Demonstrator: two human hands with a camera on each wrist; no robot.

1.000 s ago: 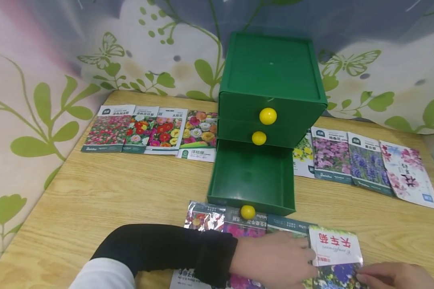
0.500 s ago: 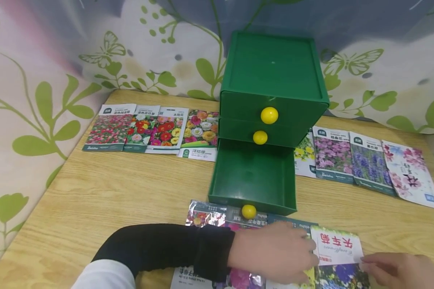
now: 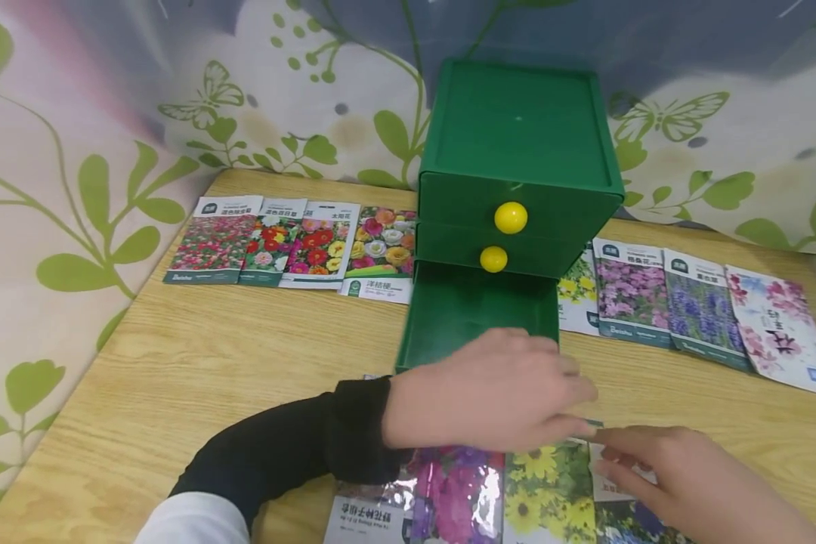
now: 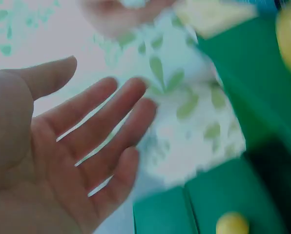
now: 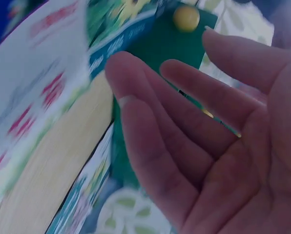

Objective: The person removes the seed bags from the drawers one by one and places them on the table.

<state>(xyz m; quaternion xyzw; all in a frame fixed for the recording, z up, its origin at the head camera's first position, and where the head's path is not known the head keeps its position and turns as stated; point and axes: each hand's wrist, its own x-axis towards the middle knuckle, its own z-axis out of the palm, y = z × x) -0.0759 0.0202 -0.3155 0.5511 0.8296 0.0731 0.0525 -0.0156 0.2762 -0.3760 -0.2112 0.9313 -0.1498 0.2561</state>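
Observation:
My left hand (image 3: 489, 397) is raised over the front of the pulled-out bottom drawer (image 3: 455, 313), hiding its yellow knob; in the left wrist view its palm is bare and its fingers extended. Beside its fingertips, my right hand (image 3: 680, 472) hovers over a seed packet with blue flowers (image 3: 642, 521), its fingers loosely bent around nothing. Under and in front of the left arm lie a packet with yellow flowers (image 3: 547, 499), one with pink and purple flowers (image 3: 457, 499) and a wildflower packet (image 3: 367, 521). My hands and sleeve cover the upper parts of this row.
A green drawer cabinet (image 3: 520, 125) with yellow knobs stands against the patterned backdrop (image 3: 353, 91). Several seed packets (image 3: 214, 238) line its left side on the wooden table (image 3: 245, 340), and several more packets (image 3: 632, 291) line its right.
My left hand has lifted off the front packets and moved up and forward over the drawer. My right hand has left the blue-flower packet's edge and shifted left and up.

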